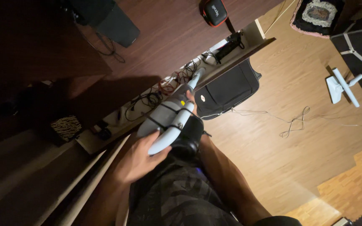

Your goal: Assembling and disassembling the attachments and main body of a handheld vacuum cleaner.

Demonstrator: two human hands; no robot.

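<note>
A grey and white handheld vacuum cleaner with a black lower body is held up in front of me, its nozzle pointing toward a dark wooden desk. My left hand is closed around its curved white handle. My right hand is mostly hidden behind the body, with only the fingertips showing near the yellow mark; its forearm runs up from the bottom right.
A tangle of cables lies along the desk's edge. A black suitcase lies on the wood floor by a loose white cord. A white floor-head attachment is at the right. A red-trimmed black case sits on the desk.
</note>
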